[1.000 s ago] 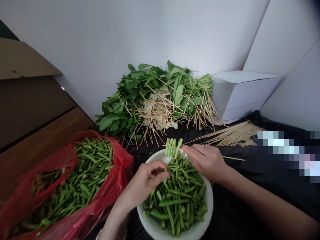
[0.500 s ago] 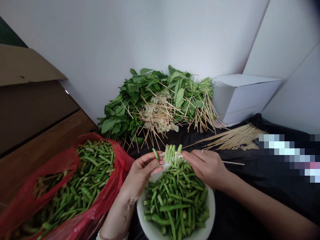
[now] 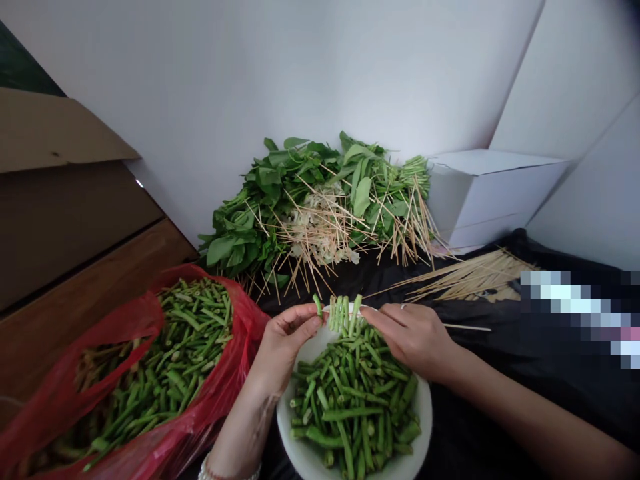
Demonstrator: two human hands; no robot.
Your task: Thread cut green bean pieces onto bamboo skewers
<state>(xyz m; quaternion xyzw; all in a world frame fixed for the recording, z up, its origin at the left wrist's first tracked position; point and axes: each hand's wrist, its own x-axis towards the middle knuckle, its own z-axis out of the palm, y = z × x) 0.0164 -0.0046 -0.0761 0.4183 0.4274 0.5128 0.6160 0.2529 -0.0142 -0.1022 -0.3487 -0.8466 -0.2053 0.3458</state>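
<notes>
Between the thumb and fingers of my left hand (image 3: pixel 285 340) is a short green bean piece (image 3: pixel 318 306), held upright over the bowl's far edge. My right hand (image 3: pixel 417 337) grips a bamboo skewer (image 3: pixel 467 327), whose bare end sticks out to the right. A row of several pale green bean pieces (image 3: pixel 344 315) stands side by side on that skewer, between my two hands. Its tip is hidden near my left fingers. Below both hands sits a white bowl (image 3: pixel 426 427) full of cut green beans (image 3: pixel 355 407).
At left lies an open red plastic bag (image 3: pixel 245 320) of more cut beans, near a cardboard box (image 3: pixel 65 133). Skewered leafy greens (image 3: pixel 270 180) are heaped against the wall. Loose skewers (image 3: pixel 475 275) and a white box (image 3: pixel 495 193) are at right, on black sheeting (image 3: pixel 500 373).
My left hand has brought the bean piece slightly closer to the row on the skewer, its fingers closing in. My right hand keeps its hold. The whole view has shifted slightly.
</notes>
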